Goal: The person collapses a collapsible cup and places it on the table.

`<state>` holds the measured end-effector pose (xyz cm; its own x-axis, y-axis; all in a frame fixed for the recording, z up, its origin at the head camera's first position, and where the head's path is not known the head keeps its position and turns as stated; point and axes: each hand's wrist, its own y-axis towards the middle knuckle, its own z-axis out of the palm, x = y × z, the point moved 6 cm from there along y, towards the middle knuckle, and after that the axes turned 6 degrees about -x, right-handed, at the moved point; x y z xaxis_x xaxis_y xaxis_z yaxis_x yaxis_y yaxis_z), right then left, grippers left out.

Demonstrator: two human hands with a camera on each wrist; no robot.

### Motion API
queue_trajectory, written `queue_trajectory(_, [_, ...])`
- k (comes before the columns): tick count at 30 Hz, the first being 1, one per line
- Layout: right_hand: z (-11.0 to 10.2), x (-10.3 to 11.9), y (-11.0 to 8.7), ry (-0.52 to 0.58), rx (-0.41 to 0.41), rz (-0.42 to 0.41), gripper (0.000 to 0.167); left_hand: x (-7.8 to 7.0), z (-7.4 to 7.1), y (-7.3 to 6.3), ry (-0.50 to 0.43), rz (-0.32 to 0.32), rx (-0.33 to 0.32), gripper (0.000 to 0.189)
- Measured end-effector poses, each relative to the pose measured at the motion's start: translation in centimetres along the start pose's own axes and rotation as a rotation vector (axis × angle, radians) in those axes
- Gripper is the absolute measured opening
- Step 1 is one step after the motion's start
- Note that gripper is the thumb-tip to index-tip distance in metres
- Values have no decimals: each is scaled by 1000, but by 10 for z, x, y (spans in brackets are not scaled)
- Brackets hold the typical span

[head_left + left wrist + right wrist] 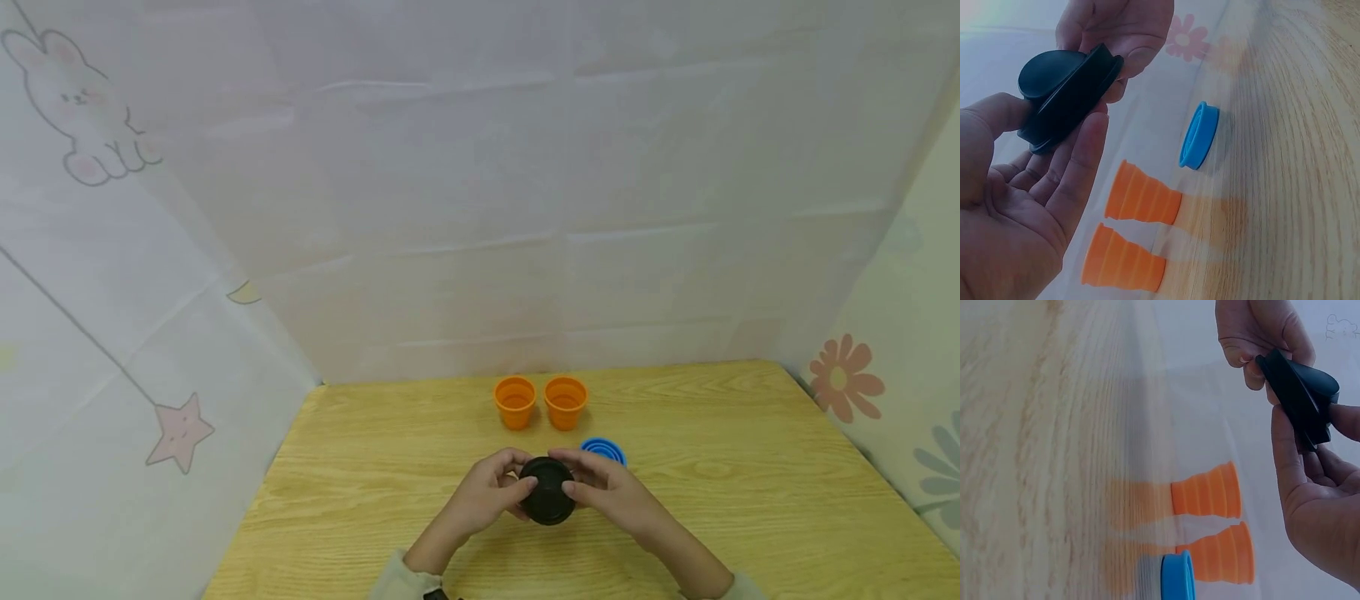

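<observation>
Both hands hold a black collapsible cup [547, 492], folded into a thick disc, above the near part of the table. My left hand [486, 493] grips its left side, thumb on the face toward me and fingers around the back. On the opposite side my right hand [609, 493] pinches it the same way. From the left wrist, a round part of the black cup [1063, 94] juts out of the wider rim. Just beyond the right hand lies a blue collapsible cup [603, 450], pressed flat, partly hidden in the head view.
Two orange collapsible cups [514, 403] stand extended side by side farther back, the right orange cup [566, 403] behind the blue one. The wooden table [360, 467] meets a pale printed cloth [465, 208] at its back edge and along both sides.
</observation>
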<state>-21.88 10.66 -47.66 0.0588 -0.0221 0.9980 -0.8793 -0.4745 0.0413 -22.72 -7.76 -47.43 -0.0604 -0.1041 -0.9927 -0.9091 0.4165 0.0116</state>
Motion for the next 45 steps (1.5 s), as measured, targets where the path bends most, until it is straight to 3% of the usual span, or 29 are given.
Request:
queue_trajectory(6, [-1,-1,0,-39,-28,7,53,0,1,2,28,20,-13,29])
queue_trajectory(17, [-6,-2,4,-255,-155,-47,39,0,6,3,108,35,-61,23])
queue_trajectory(38, [-4,-1,5,-377,-287,-43,27,2,10,6,149,54,-112,16])
queue_trajectory(42, [-6,-2,5,-367,-268,-32,28,3,7,6,121,52,-93,17])
queue_trajectory(45, [-8,-5,6,-258,-206,-13,33,5,5,6,72,28,-65,20])
